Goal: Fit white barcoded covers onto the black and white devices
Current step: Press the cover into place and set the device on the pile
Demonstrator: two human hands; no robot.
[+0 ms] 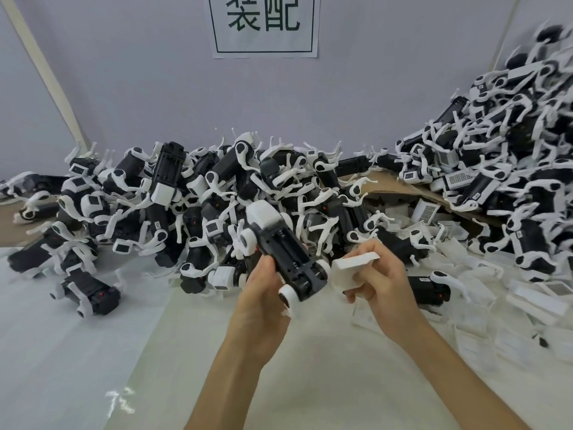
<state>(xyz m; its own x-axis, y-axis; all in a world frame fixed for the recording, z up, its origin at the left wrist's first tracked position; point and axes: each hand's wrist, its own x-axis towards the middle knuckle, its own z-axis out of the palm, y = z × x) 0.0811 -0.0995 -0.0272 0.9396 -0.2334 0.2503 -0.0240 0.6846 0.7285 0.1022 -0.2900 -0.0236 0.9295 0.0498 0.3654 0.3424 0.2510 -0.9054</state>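
Diagonally, left hand (263,294) grips device (283,243), head up-left, right hand (383,279) pinches cover (348,270).

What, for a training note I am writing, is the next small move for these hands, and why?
Probably move the white cover in the right hand across onto the open black underside of the device and seat it. The left hand grips the device with that recess facing up; the cover is held just beside it, not yet fitted.
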